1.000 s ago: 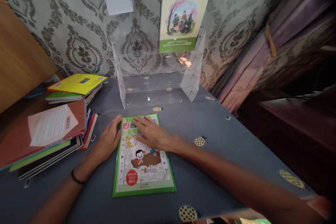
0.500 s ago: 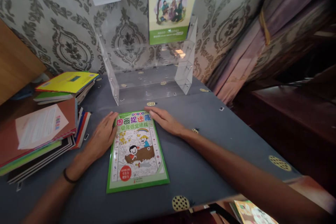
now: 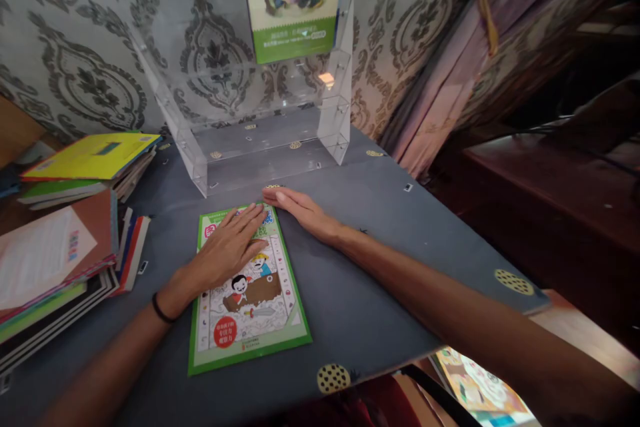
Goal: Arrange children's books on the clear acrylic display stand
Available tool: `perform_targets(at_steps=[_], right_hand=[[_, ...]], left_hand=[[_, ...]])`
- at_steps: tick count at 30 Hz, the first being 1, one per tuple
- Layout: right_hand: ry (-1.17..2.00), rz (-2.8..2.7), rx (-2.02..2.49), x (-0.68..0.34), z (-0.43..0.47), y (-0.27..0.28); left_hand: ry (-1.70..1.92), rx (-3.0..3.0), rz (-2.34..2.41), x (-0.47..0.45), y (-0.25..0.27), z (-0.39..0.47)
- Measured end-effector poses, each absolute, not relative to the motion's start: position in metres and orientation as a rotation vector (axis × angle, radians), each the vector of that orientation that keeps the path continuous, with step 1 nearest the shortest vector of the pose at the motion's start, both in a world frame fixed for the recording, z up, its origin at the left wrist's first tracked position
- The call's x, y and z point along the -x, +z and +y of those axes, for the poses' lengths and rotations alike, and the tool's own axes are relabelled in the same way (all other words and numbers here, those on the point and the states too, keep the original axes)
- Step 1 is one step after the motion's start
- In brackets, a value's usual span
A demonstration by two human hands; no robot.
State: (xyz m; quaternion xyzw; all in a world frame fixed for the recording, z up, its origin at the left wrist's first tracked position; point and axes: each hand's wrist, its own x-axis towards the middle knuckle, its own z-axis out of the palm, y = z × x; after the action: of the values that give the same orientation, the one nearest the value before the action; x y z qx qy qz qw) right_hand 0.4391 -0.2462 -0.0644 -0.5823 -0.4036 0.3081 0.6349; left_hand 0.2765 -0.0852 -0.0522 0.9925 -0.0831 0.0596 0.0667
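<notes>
A green-bordered picture book (image 3: 250, 327) lies flat on the table, its cover showing cartoon figures and a red round badge. My left hand (image 3: 233, 243) rests flat over the upper left of the cover, fingers stretched out, hiding much of the title. Beside the book's top right corner is my right hand (image 3: 305, 213), on its edge with the fingers extended and the palm turned toward the book. Neither hand grips anything. A dark band circles my left wrist.
A clear acrylic rack (image 3: 200, 170) stands behind the book, holding a green-and-cream book (image 3: 295, 40) high up. Stacked books (image 3: 100, 213) and a yellow book (image 3: 95, 157) sit at the left. A curtain (image 3: 445, 87) hangs at the right. Another book (image 3: 480, 380) lies below the table's front edge.
My left hand has moved right, from the book's left edge onto its cover. My right hand stays by the top right corner. The view has shifted, so the scene sits further left.
</notes>
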Motion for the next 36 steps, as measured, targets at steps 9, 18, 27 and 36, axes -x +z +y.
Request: perform_targets(at_steps=[9, 18, 27, 36], right_hand=[[0.594, -1.057, 1.440, -0.439, -0.246, -0.067], [0.478, -1.229, 1.511, -0.437, -0.249, -0.063], [0.367, -1.348, 1.582, -0.436, -0.247, -0.064], [0.337, -1.370, 1.606, -0.431, -0.248, -0.063]], left_hand=[[0.215, -2.965, -0.411, -0.263, -0.044, -0.101], [0.230, -2.916, -0.489, -0.248, -0.039, -0.119], [0.192, -2.897, -0.648, -0.213, -0.036, -0.151], [0.104, -2.921, -0.658, -0.191, -0.035, -0.170]])
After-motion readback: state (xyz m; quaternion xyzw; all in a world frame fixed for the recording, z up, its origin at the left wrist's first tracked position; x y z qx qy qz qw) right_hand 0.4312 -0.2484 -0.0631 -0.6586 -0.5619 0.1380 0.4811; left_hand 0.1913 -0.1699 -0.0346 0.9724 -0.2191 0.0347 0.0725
